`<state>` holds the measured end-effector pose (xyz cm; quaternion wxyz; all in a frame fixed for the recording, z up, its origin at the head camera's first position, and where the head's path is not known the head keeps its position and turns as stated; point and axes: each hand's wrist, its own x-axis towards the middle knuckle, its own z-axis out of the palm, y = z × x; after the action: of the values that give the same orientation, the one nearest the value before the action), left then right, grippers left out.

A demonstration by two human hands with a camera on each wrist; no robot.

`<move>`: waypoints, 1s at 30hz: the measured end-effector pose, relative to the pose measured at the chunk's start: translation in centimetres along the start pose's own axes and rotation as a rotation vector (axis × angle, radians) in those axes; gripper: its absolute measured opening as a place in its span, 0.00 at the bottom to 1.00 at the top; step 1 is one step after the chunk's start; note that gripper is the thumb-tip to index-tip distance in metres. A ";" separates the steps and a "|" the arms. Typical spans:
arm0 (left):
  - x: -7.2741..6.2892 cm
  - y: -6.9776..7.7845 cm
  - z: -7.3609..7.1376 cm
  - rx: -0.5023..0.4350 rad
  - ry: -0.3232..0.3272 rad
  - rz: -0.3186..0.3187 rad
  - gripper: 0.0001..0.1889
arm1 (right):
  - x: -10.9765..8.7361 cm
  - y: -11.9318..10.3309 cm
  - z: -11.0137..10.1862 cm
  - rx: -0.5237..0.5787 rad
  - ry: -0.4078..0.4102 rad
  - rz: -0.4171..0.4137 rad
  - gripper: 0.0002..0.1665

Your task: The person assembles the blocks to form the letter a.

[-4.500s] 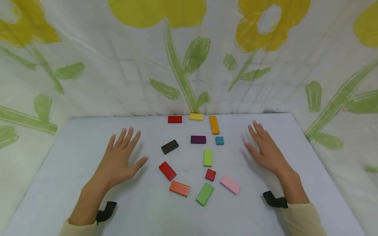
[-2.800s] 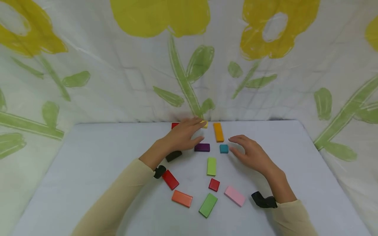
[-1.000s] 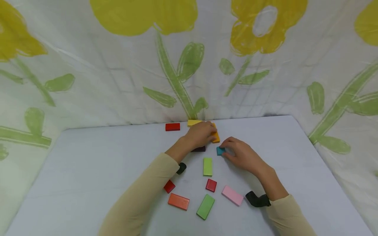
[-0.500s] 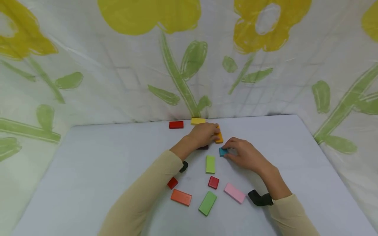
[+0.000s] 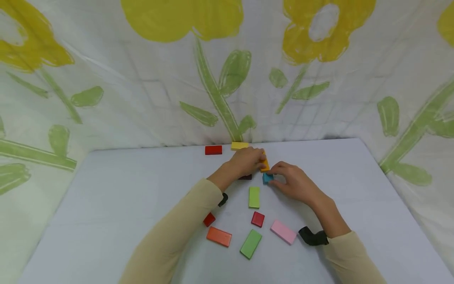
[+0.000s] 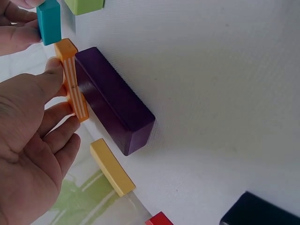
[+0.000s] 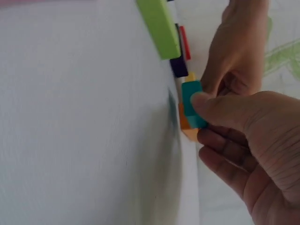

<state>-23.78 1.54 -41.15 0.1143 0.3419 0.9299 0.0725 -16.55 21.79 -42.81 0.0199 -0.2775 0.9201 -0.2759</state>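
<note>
Pinching teal blk (image 6: pixel 49 22), orange blk (image 6: pixel 72 79)

Diffuse, rather dim light leaves soft shadows on the white table (image 5: pixel 113 197) by my right hand (image 5: pixel 297 183). There the right wrist view is grey and slightly blurred; around my left hand (image 6: pixel 28 122), the left wrist view looks sharper.

Head camera facing forward and down
Wrist cameras are looking closer, sharing the teal block (image 6: pixel 50 22), upper left in the left's frame.
</note>
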 end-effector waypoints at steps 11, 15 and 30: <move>-0.1 0.2 -0.2 0.004 -0.005 0.007 0.13 | 0.4 0.5 0.1 -0.014 -0.048 -0.025 0.14; 0.0 0.1 -0.2 0.017 -0.017 0.010 0.13 | 0.5 0.5 0.2 -0.034 -0.046 -0.033 0.15; 0.1 0.0 -0.1 0.009 -0.020 0.013 0.13 | 0.8 0.2 0.6 -0.073 -0.037 -0.048 0.14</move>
<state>-23.90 1.56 -41.03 0.1215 0.3491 0.9269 0.0655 -17.23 21.28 -43.31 0.0200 -0.3051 0.9221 -0.2372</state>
